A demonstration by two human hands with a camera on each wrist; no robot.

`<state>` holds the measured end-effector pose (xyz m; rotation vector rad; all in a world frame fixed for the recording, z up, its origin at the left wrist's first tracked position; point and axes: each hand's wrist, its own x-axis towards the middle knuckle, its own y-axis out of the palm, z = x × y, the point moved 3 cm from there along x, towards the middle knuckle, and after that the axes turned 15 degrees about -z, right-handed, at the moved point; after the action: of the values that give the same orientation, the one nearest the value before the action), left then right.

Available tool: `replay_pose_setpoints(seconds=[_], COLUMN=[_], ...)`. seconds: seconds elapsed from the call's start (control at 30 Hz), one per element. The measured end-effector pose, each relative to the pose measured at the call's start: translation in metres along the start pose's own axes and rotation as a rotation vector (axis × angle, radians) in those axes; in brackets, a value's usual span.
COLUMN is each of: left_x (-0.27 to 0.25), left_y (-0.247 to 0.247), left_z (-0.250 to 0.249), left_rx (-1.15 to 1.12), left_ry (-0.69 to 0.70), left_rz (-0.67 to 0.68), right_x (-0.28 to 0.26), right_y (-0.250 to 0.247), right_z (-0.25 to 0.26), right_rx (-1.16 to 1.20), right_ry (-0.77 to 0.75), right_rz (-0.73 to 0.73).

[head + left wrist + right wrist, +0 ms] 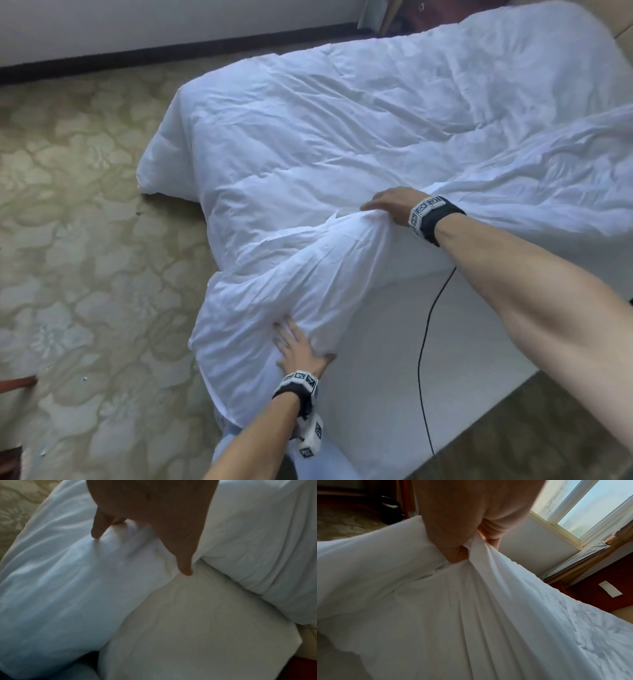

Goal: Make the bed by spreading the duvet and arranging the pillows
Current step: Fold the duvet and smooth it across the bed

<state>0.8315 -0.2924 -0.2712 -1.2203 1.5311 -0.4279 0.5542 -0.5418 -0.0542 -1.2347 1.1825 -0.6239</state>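
Right hand [471, 534] pinches duvet [436, 601]; head view hides that.

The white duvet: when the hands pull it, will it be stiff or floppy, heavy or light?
Probably floppy: the duvet bunches where the right hand grips it. Likely light, since it puffs up. The left hand dents it, so it seems soft.

Bare forearms; black wristbands [442, 219] with white marker-printed cubes; black cable [424, 346].
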Motion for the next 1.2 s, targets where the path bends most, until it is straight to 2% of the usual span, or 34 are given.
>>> replay_pose_setpoints(seconds=[0.07,0.17,0.23,0.33,0.43,0.53,0.6,0.67,0.77,0.9,0.97,1.07,1.2], left_x=[0.02,0.054,0.073,0.105,0.134,0.162,0.177,0.195,0.238,0.32,0.366,0.446,0.528], left_y=[-0.003,-0.035,-0.088,-0.203,-0.309,-0.365,-0.379,-0.388,-0.395,-0.393,-0.391,-0.388,-0.375], left_z=[-0.01,-0.004,0.009,0.018,-0.018,-0.071,-0.098,-0.111,-0.108,-0.085,-0.074,-0.058,-0.031], left_rx=[0.046,0.094,0.14,0.279,0.487,0.577,0.591,0.628,0.685,0.649,0.662,0.661,0.669], left_ry=[0.042,0.228,0.322,0.443,0.574,0.695,0.71,0.644,0.5,0.414,0.397,0.347,0.31], left_rz=[-0.045,-0.061,-0.032,-0.11,-0.124,-0.137,-0.171,-0.189,-0.189,-0.042,0.054,0.127,0.183], right_x=[0.0,-0.007,-0.016,-0.033,-0.04,-0.034,-0.022,-0.004,0.039,0.124,0.179,0.269,0.38], right_y=[0.01,0.025,0.039,0.061,0.072,0.055,0.037,0.017,-0.012,-0.051,-0.061,-0.059,-0.029], right_z=[-0.012,-0.023,-0.024,-0.01,0.025,0.036,0.024,0.008,-0.016,-0.03,-0.031,-0.033,-0.044], right_rx=[-0.077,-0.208,-0.225,-0.014,0.236,0.489,0.565,0.569,0.511,0.476,0.496,0.54,0.669], right_ry=[-0.015,0.013,0.214,0.656,0.988,1.224,1.297,1.27,1.098,0.844,0.757,0.724,0.737], right_rz=[0.006,-0.134,-0.278,-0.385,-0.435,-0.579,-0.748,-0.918,-1.102,-1.23,-1.22,-1.148,-0.805])
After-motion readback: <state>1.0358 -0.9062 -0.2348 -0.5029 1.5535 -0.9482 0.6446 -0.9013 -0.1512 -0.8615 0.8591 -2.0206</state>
